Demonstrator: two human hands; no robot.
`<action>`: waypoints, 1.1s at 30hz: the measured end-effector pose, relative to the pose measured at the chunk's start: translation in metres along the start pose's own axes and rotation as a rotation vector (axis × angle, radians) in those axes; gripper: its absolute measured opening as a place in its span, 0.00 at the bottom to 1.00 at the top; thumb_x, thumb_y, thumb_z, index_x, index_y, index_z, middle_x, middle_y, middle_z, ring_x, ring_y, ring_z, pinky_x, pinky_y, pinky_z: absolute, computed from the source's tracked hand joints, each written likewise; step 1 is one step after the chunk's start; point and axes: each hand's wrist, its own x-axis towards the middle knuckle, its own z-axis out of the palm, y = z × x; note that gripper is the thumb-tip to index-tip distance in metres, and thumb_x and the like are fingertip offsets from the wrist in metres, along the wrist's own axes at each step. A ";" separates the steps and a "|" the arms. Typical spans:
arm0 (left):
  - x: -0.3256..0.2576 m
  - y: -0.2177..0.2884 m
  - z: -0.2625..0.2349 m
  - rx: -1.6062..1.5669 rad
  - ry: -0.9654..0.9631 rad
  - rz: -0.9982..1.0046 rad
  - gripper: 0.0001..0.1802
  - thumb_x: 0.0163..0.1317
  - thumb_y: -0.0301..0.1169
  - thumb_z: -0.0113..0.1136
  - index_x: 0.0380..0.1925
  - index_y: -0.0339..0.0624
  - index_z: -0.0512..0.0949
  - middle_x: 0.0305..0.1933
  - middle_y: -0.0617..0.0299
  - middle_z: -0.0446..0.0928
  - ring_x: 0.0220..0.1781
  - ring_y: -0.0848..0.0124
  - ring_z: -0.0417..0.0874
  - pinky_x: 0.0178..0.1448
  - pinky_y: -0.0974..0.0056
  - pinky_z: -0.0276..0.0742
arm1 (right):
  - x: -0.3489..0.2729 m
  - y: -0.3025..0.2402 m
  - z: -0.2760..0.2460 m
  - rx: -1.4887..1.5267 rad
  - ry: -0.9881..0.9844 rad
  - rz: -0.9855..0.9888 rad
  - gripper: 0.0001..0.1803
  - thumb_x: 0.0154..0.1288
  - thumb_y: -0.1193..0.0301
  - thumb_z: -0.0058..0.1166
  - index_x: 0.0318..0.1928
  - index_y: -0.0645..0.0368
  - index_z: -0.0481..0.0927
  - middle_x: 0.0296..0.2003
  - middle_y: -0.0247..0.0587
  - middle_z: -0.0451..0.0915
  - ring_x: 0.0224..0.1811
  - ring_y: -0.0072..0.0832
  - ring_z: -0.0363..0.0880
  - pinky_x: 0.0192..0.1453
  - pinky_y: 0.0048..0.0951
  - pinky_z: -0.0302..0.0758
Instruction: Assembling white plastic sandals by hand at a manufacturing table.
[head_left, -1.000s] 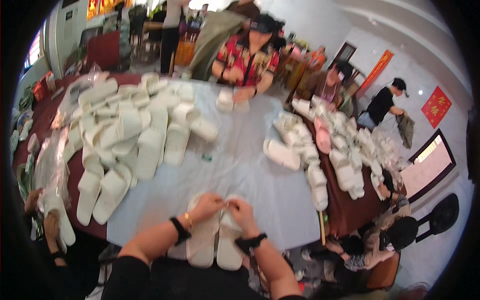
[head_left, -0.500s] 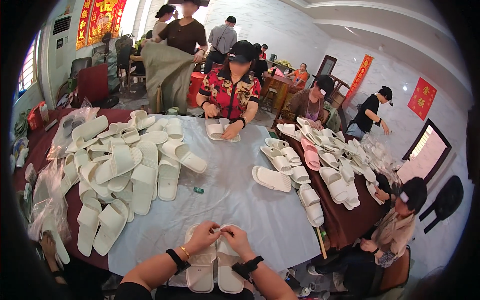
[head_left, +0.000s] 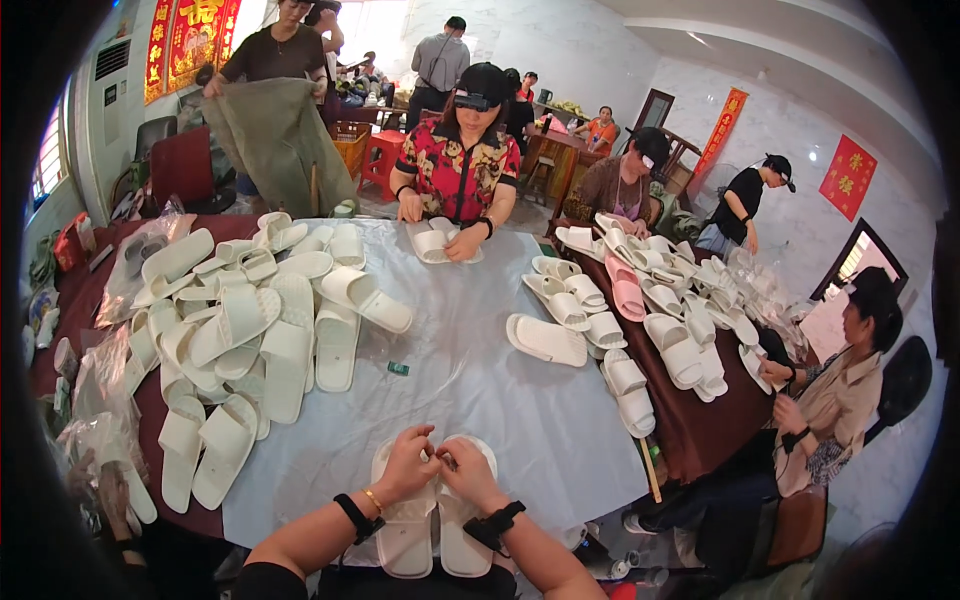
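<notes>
A pair of off-white slippers [head_left: 404,540] lies side by side in front of me at the table's near edge. My left hand [head_left: 408,464] is above the left slipper, its fingers curled and pinched near the gap between the two. Over the right slipper, my right hand [head_left: 466,470] has its thumb and fingers pressed together, almost meeting the left fingertips. Whatever small thing sits between the fingertips, if anything, cannot be made out. Both hands hide the slippers' middle parts; the toe ends show beyond them.
A big heap of off-white slippers [head_left: 240,330] covers the table's left side. More slippers [head_left: 672,350], one pink [head_left: 624,288], lie at the right. A small green packet [head_left: 398,368] rests on the pale sheet [head_left: 450,340]. Across from me a co-worker [head_left: 462,170] handles slippers.
My fingertips have shifted slightly, the left fingers lifting a little. Behind the table, a person with a green sack has moved left. The seated person at right sits more upright.
</notes>
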 end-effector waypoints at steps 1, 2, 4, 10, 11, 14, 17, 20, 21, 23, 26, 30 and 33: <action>-0.002 0.000 0.000 0.021 0.032 0.015 0.09 0.50 0.28 0.62 0.25 0.34 0.74 0.56 0.43 0.73 0.58 0.49 0.73 0.62 0.55 0.68 | 0.000 0.000 0.001 -0.015 -0.017 -0.005 0.09 0.57 0.74 0.55 0.39 0.61 0.78 0.35 0.47 0.77 0.39 0.45 0.76 0.43 0.39 0.73; -0.002 0.001 0.001 0.023 0.027 -0.007 0.09 0.50 0.28 0.62 0.25 0.34 0.74 0.56 0.43 0.73 0.58 0.49 0.73 0.62 0.55 0.68 | 0.000 0.002 0.004 -0.003 -0.029 0.009 0.09 0.57 0.74 0.55 0.39 0.61 0.78 0.35 0.47 0.77 0.39 0.45 0.76 0.43 0.39 0.73; 0.000 -0.002 0.002 0.051 0.050 0.007 0.09 0.49 0.28 0.61 0.25 0.34 0.73 0.57 0.42 0.73 0.59 0.49 0.72 0.63 0.55 0.67 | 0.000 0.009 0.012 -0.024 0.033 0.009 0.09 0.53 0.74 0.56 0.37 0.60 0.78 0.33 0.46 0.77 0.39 0.44 0.76 0.42 0.37 0.73; 0.018 0.005 -0.014 0.075 0.151 0.144 0.11 0.52 0.29 0.63 0.27 0.34 0.73 0.56 0.42 0.73 0.56 0.46 0.73 0.60 0.53 0.68 | 0.019 0.039 0.002 -0.101 0.259 0.123 0.07 0.57 0.76 0.52 0.37 0.61 0.78 0.28 0.49 0.77 0.31 0.42 0.77 0.37 0.38 0.74; 0.018 0.010 -0.017 0.082 0.136 0.109 0.11 0.52 0.29 0.63 0.27 0.34 0.73 0.56 0.42 0.73 0.56 0.46 0.73 0.60 0.53 0.68 | 0.025 0.035 -0.003 -0.050 0.251 0.139 0.08 0.57 0.76 0.52 0.39 0.62 0.78 0.31 0.49 0.77 0.33 0.42 0.77 0.39 0.38 0.74; 0.003 0.046 -0.034 0.228 0.258 0.197 0.10 0.55 0.30 0.63 0.30 0.35 0.74 0.57 0.44 0.73 0.53 0.49 0.75 0.55 0.54 0.71 | 0.027 0.031 -0.016 0.006 0.334 0.158 0.11 0.58 0.75 0.52 0.42 0.65 0.77 0.36 0.50 0.77 0.37 0.42 0.76 0.43 0.37 0.73; -0.031 0.076 -0.058 0.173 -0.103 -0.126 0.13 0.60 0.34 0.61 0.39 0.38 0.76 0.44 0.48 0.79 0.39 0.52 0.81 0.40 0.55 0.74 | 0.013 0.035 -0.030 0.058 0.420 0.253 0.12 0.60 0.73 0.51 0.42 0.67 0.77 0.37 0.52 0.78 0.38 0.43 0.76 0.45 0.38 0.73; -0.074 0.073 -0.056 0.297 -0.364 -0.195 0.17 0.63 0.42 0.57 0.41 0.38 0.76 0.29 0.47 0.80 0.29 0.49 0.81 0.32 0.52 0.75 | -0.013 0.042 -0.033 -0.027 0.408 0.296 0.13 0.62 0.69 0.50 0.41 0.67 0.77 0.37 0.53 0.78 0.38 0.43 0.76 0.45 0.39 0.73; -0.081 0.074 -0.047 0.386 -0.341 -0.198 0.19 0.63 0.45 0.56 0.38 0.37 0.77 0.29 0.46 0.80 0.30 0.48 0.81 0.33 0.51 0.76 | -0.023 0.049 -0.030 -0.088 0.361 0.316 0.13 0.63 0.68 0.50 0.41 0.67 0.77 0.37 0.53 0.78 0.38 0.44 0.76 0.44 0.39 0.73; -0.087 0.071 -0.036 0.433 -0.317 -0.209 0.24 0.63 0.48 0.54 0.31 0.34 0.79 0.28 0.43 0.80 0.32 0.46 0.82 0.35 0.50 0.77 | -0.036 0.037 -0.017 0.018 0.330 0.320 0.13 0.62 0.68 0.54 0.39 0.66 0.78 0.34 0.51 0.78 0.35 0.41 0.75 0.42 0.37 0.73; -0.080 0.051 -0.012 0.514 -0.329 -0.165 0.24 0.61 0.48 0.55 0.26 0.33 0.79 0.27 0.43 0.79 0.31 0.47 0.83 0.35 0.49 0.78 | -0.056 0.035 -0.016 0.155 0.170 0.392 0.12 0.63 0.71 0.54 0.44 0.67 0.78 0.36 0.41 0.79 0.38 0.27 0.78 0.44 0.28 0.76; -0.081 0.053 -0.016 0.499 -0.213 -0.191 0.17 0.57 0.40 0.57 0.22 0.34 0.78 0.25 0.43 0.79 0.30 0.50 0.83 0.35 0.49 0.78 | -0.059 0.018 -0.028 0.325 0.179 0.332 0.11 0.66 0.70 0.53 0.43 0.64 0.79 0.32 0.35 0.78 0.33 0.21 0.76 0.37 0.22 0.74; -0.081 0.053 -0.046 0.492 -0.152 -0.164 0.12 0.52 0.35 0.57 0.25 0.36 0.79 0.26 0.43 0.79 0.30 0.48 0.82 0.36 0.50 0.78 | -0.074 0.037 -0.044 0.439 0.236 0.578 0.11 0.68 0.69 0.51 0.43 0.64 0.78 0.31 0.34 0.78 0.30 0.18 0.74 0.32 0.21 0.72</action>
